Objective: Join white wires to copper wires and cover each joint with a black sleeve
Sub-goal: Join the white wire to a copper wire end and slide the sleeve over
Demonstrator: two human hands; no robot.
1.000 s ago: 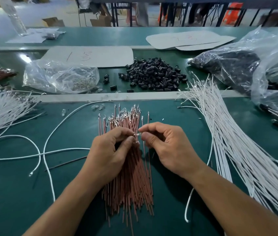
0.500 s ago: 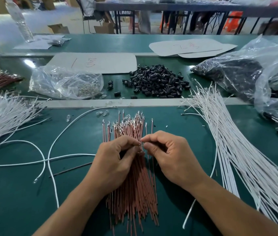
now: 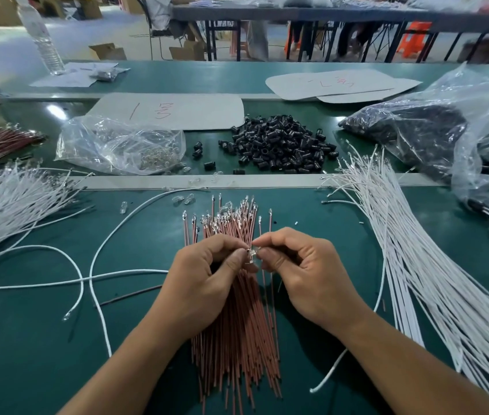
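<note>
A bundle of copper wires (image 3: 237, 339) with clear-tipped terminals lies on the green table in front of me. Above it, my left hand (image 3: 204, 283) and my right hand (image 3: 306, 274) meet fingertip to fingertip, both pinching a small clear terminal joint (image 3: 251, 254). A white wire (image 3: 331, 371) trails out from under my right wrist. A large fan of white wires (image 3: 434, 283) lies to the right, and a heap of black sleeves (image 3: 279, 145) sits beyond the grey strip.
Loose white wires (image 3: 87, 277) curve across the table at left, with another white bundle (image 3: 6, 202) beyond them. A clear bag of small clear parts (image 3: 123, 145) stands at back left. Large plastic bags (image 3: 452, 127) crowd the right. A water bottle (image 3: 41, 37) stands far left.
Both hands stay pressed together on the joint over the copper bundle. The view has tilted up slightly, so the hands sit lower in the frame.
</note>
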